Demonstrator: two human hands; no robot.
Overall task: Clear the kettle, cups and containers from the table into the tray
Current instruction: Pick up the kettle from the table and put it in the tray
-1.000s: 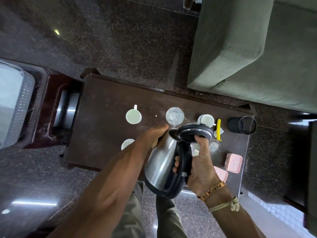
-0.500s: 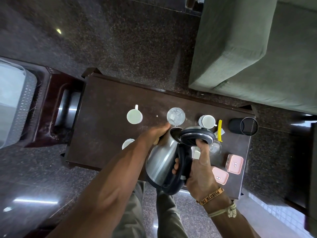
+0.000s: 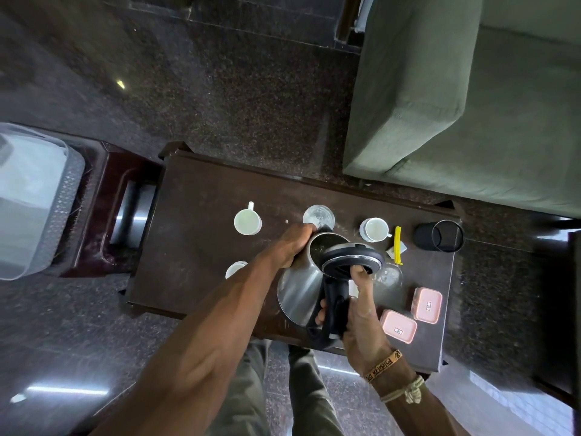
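Note:
A steel kettle [image 3: 300,287] with a black handle is held tilted above the dark wooden table [image 3: 195,215]. My right hand [image 3: 361,313] grips its handle, thumb up at the black lid [image 3: 352,259], which stands partly open. My left hand [image 3: 294,245] holds the kettle's body near the spout. On the table stand a white cup [image 3: 247,221], a glass [image 3: 318,215], a second white cup [image 3: 374,229] and a third cup [image 3: 235,268] half hidden by my left arm. Two pink lidded containers [image 3: 426,305] [image 3: 398,326] lie at the right front.
A translucent tray-like basket [image 3: 37,199] sits on a stand at the far left. A black mesh cup [image 3: 440,236] lies on its side at the table's right end, beside a yellow clip [image 3: 398,245] and an upturned glass [image 3: 390,275]. A green sofa [image 3: 471,105] stands behind.
The kettle's lid has swung further open, showing the inside. Both hands keep their hold and the kettle has barely shifted.

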